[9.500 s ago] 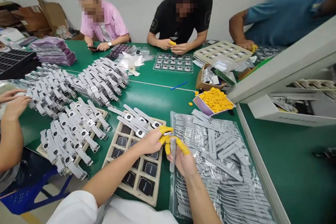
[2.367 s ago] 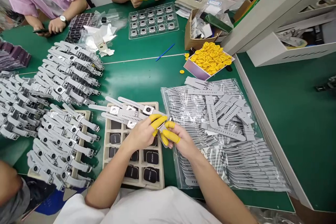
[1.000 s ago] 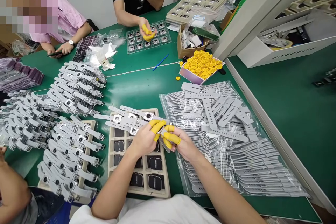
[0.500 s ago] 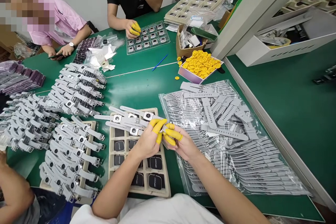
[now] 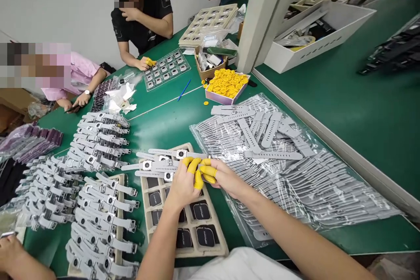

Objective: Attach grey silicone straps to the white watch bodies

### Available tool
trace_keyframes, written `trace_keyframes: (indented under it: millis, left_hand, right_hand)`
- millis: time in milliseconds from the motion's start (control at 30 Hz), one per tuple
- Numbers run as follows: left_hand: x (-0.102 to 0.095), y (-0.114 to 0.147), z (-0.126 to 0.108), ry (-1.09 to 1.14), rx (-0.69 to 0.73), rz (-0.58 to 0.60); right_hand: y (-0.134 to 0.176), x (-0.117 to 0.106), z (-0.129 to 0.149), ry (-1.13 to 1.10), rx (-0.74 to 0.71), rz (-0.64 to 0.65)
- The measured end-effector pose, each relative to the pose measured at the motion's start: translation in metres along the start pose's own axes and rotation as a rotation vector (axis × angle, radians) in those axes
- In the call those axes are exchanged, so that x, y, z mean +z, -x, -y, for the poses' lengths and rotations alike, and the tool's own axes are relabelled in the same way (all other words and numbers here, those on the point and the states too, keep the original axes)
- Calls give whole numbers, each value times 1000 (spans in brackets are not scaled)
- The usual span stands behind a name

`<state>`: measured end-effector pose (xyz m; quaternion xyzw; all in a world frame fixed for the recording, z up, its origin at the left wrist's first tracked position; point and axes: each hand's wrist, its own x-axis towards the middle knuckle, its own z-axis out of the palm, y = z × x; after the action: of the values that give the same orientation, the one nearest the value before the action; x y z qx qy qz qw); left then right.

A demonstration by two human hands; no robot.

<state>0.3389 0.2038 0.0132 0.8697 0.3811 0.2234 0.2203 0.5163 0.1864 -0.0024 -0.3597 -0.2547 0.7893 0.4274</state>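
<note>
My left hand (image 5: 186, 182), yellow finger cots on its fingers, is closed in a pinch above a beige tray (image 5: 223, 247). From its left side a grey watch strap (image 5: 165, 168) with a row of holes sticks out. My right hand (image 5: 220, 176), also in yellow finger cots, is closed against the left fingertips. Only a sliver of grey shows between the two; the fingers hide the rest. Just beyond, across the tray's far end, lie several watches with grey straps, among them one smartwatch (image 5: 181, 154) back side up. Black square watches (image 5: 206, 236) fill the nearer compartments.
Loose grey straps (image 5: 272, 129) lie on bagged straps (image 5: 315, 183) at right. Rows of strapped watches (image 5: 105, 205) cover the left. Beyond are a box of yellow finger cots (image 5: 226, 85) and a blue stick (image 5: 184, 90). Co-workers (image 5: 141, 22) sit across; a post (image 5: 262, 17) stands right.
The camera view has turned right, so the table appears shifted. My hands stay pressed together over the tray, and the silver-grey piece between them shows less. Opposite, a co-worker's hand is still at the clear tray.
</note>
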Motion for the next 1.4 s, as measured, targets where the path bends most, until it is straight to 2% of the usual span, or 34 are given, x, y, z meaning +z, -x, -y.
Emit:
trace_keyframes:
  millis: [133, 233, 300, 400, 467, 567, 733, 967, 1033, 1133, 1200, 1267, 1400]
  left_hand:
    - [-6, -1, 0, 193, -40, 18]
    - [-16, 1, -4, 177, -55, 6]
    - [-30, 3, -6, 97, -49, -7]
    - [-61, 7, -6, -55, -99, 1]
    - [-81, 11, 0, -182, -142, 30]
    - [-105, 17, 11, -403, -110, 88]
    - [-126, 30, 22, -631, -15, 171]
    - [-134, 52, 34, -563, 67, 39]
    - [-137, 63, 40, -513, 56, 14]
    - [-146, 82, 51, -481, -34, -9]
    - [-153, 93, 60, -462, -127, -6]
    - [-159, 102, 69, -397, -226, 24]
    - [-163, 108, 83, -158, -442, 164]
  right_hand:
    - [1, 2, 2, -7, -26, 48]
    - [2, 1, 7, 83, -129, 97]
    - [3, -1, 13, 262, -273, 105]
    - [6, -8, 21, 662, -447, 75]
    - [7, -12, 25, 888, -481, 60]
    - [8, -13, 27, 1071, -494, 39]
    - [11, -9, 25, 1160, -494, 141]
    - [16, -8, 34, 1115, -534, 173]
    - [16, -18, 44, 1138, -599, -3]
    - [13, -43, 57, 1245, -686, -550]
    - [9, -61, 56, 1334, -601, -814]
    - [4, -75, 49, 1389, -518, -922]
    - [-4, -84, 31, 1475, -490, -906]
